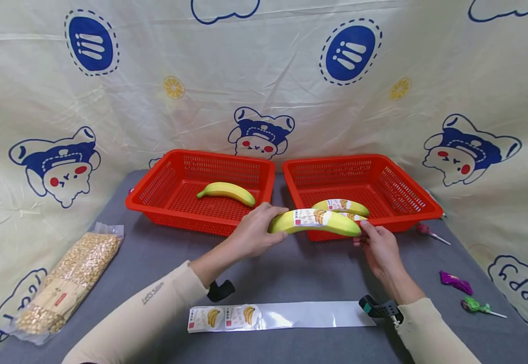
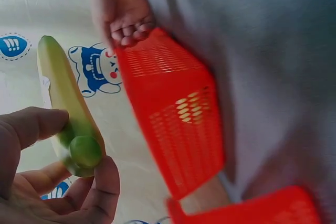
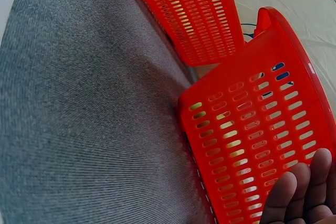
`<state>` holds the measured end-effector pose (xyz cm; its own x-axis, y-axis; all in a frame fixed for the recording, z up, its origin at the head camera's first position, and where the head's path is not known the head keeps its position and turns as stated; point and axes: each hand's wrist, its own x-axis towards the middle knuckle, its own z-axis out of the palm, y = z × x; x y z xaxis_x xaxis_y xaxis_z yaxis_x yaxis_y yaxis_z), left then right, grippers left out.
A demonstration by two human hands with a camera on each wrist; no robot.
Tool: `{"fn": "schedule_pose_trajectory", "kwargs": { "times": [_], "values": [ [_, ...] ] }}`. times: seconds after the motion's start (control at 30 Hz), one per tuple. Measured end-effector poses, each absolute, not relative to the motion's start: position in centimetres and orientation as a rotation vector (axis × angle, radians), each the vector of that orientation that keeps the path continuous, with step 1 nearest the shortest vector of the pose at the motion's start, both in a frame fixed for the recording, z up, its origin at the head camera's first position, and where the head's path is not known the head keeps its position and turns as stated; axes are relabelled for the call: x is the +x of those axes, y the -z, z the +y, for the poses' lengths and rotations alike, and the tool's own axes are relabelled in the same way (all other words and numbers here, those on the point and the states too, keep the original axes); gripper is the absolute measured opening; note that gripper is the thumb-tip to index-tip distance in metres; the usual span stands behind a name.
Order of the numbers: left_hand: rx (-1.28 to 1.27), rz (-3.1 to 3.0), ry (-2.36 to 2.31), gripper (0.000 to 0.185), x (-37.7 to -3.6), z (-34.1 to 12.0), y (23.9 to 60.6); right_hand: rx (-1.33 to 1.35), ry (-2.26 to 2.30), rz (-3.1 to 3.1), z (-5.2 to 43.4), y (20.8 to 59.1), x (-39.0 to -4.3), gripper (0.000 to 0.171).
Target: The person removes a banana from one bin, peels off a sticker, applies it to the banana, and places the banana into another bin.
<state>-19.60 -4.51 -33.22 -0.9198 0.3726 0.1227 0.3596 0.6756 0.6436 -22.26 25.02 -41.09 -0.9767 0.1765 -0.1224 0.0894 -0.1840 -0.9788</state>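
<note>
Nearest, on a grey cloth-covered table (image 1: pixel 300 275), lies a glossy backing strip (image 1: pixel 309 314) with two banana-picture labels (image 1: pixel 236 317) at its left end. Left of it rests a clear bag of pale beans or grains (image 1: pixel 75 275); to the right are a green-wrapped lollipop (image 1: pixel 475 305), a purple-wrapped candy (image 1: pixel 456 282) and, farther back, a dark pink lollipop (image 1: pixel 423 229). Above the table, the left hand (image 1: pixel 255 232) clamps thumb and fingers on the stem end of a labelled banana (image 1: pixel 339 223), held sideways in front of the baskets. The right hand (image 1: pixel 384 250) is near its other end, beside the right basket's front rim, fingers together, loosely bent and holding nothing; the left wrist view shows it apart from the banana. Behind, the right red plastic basket (image 1: pixel 337 174) contains two labelled bananas (image 1: pixel 359 208), one partly hidden; the left red plastic basket (image 1: pixel 223 164) contains a single banana (image 1: pixel 225 191). Beyond hangs a pale printed sheet (image 1: pixel 264 65).
</note>
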Motion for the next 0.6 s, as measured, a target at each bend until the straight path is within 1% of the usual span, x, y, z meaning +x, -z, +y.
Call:
{"fn": "schedule_pose_trajectory", "kwargs": {
  "times": [0.13,0.27,0.4,0.6],
  "values": [
    [0.656,2.884,-1.051,0.054,-21.6,-1.7,32.1,-0.309,-2.363,-1.974,25.0,41.1,-22.2,0.022],
    [0.658,2.945,-1.000,0.052,-23.5,1.4,31.8,-0.344,-2.365,-1.975,25.0,41.0,-22.2,0.026],
    [0.603,2.969,-1.016,0.051,-25.1,4.1,32.0,-0.363,-2.341,-1.989,25.0,41.0,-22.3,0.029],
    [0.504,3.039,-0.968,0.048,-27.3,6.8,33.0,-0.380,-2.293,-2.009,25.1,41.2,-22.3,0.026]
  ]
}}
